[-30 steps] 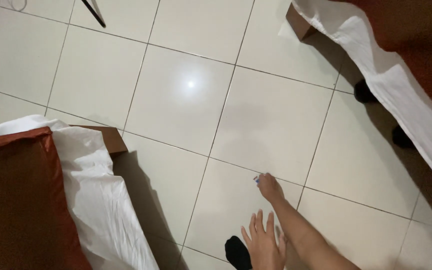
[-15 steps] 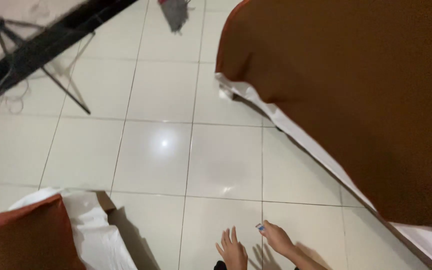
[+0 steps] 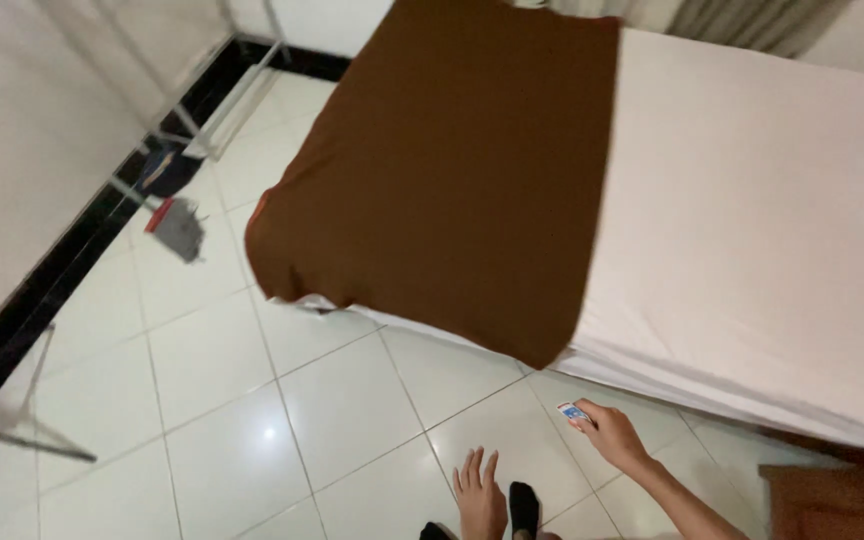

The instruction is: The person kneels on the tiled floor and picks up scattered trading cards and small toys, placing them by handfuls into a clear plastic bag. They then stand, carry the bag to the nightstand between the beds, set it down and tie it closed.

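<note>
A wide bed (image 3: 752, 230) fills the upper right, its pale sheet running to a long near edge that slants down toward the right. A brown blanket (image 3: 452, 170) covers the bed's left part; its lower edge hangs over the mattress side, and its corner droops near the floor. White floor tiles (image 3: 212, 430) spread open on the left and in the middle, bounded by a black skirting strip (image 3: 62, 270) along the wall. A grey dustpan-like thing (image 3: 180, 228) lies on the tiles near that strip. At the bottom right a brown cloth corner (image 3: 832, 500) shows. The right hand (image 3: 614, 436) is raised just before the bed's edge, its fingers pinching a small white and blue object (image 3: 574, 412). The left hand (image 3: 479, 497) hangs lower with fingers spread, above a dark-socked foot (image 3: 524, 508).
</note>
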